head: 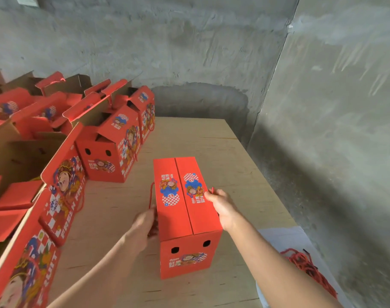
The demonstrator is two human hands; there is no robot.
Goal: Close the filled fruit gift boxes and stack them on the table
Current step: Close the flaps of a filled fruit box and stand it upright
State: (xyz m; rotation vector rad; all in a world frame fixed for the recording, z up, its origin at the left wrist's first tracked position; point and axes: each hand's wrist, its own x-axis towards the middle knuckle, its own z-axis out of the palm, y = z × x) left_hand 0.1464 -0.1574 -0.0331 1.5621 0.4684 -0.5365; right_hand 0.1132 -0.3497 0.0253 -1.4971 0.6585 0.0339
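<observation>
A red fruit gift box (185,210) stands on the plywood table (245,178), its two top flaps folded flat and meeting along a middle seam. My left hand (146,223) is at the box's left side, fingers curled by the red cord handle (151,194) that loops there. My right hand (220,204) lies on the box's right top edge and pinches a red cord end (212,190) between thumb and fingers. Several more red gift boxes (114,150) with their flaps standing open line the left side of the table.
Bare concrete walls (323,107) close the table in at the back and right. A bundle of loose red cords (305,265) lies on a white sheet (278,238) at the lower right. Open boxes (29,165) crowd the left.
</observation>
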